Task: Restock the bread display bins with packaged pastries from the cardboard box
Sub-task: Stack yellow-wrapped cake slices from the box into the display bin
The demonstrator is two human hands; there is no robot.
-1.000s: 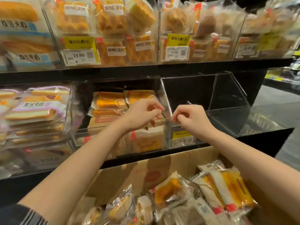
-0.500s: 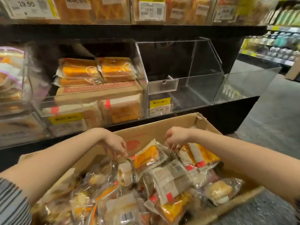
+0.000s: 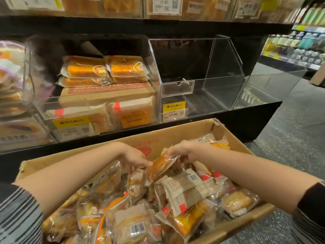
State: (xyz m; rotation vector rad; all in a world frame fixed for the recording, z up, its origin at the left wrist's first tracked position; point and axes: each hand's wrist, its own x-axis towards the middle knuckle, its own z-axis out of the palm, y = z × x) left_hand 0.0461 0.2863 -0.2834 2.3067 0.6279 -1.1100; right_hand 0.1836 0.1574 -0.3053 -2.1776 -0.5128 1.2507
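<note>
A cardboard box (image 3: 177, 133) full of several clear-wrapped pastries sits below the shelf. Both hands reach into its far end. My right hand (image 3: 182, 152) grips the top of an orange pastry packet (image 3: 161, 166) that is tilted up above the pile. My left hand (image 3: 134, 158) touches the same packet's lower left end with its fingertips; whether it pinches it I cannot tell. An empty clear acrylic bin (image 3: 202, 74) stands on the shelf behind the box. To its left, a stocked bin (image 3: 98, 103) holds wrapped orange loaves.
A yellow price tag reading 19.90 (image 3: 173, 110) hangs on the empty bin's front. A further clear bin (image 3: 263, 88) stands at the shelf's right end. An upper shelf of packaged bread (image 3: 123, 6) runs overhead. Grey aisle floor (image 3: 290, 129) lies to the right.
My hands dropped from the bin front into the box. The right hand took hold of an orange packet and lifted its end; the left hand moved over to it.
</note>
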